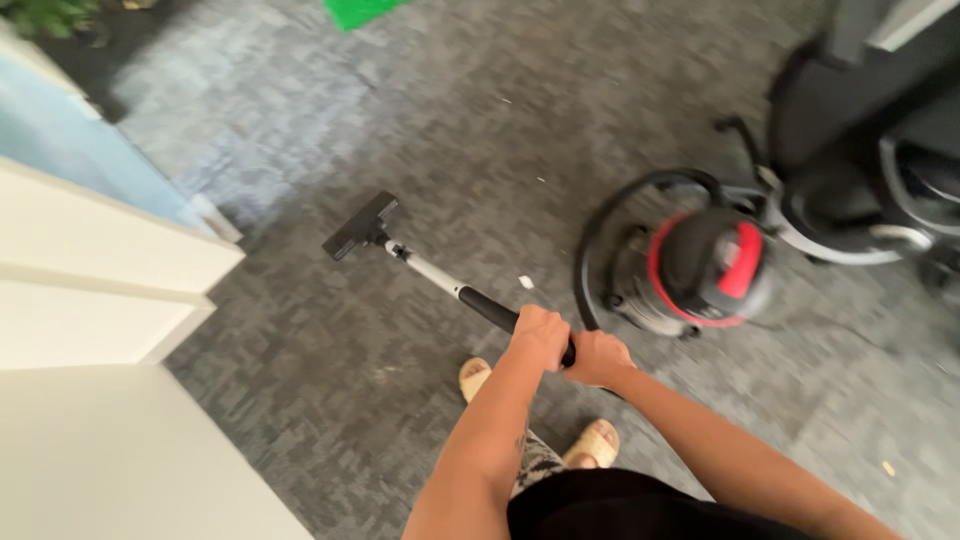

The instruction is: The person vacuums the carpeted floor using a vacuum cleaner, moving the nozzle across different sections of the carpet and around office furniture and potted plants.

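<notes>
While both hands grip, left hand [540, 335] fingers wrapped tight on vacuum wand [470, 297], right hand [597, 357] fingers clenched just behind it

Both forearms were left bare, with no sleeves, watch or rings to be seen on the left hand [540, 333] or the right hand [597, 357]. A small dark tattoo mark was seen on the inner left forearm. A black garment [610, 505] was worn at the waist, patterned grey-and-white fabric [537, 462] below it, and tan open sandals [594, 441] on the feet.
</notes>
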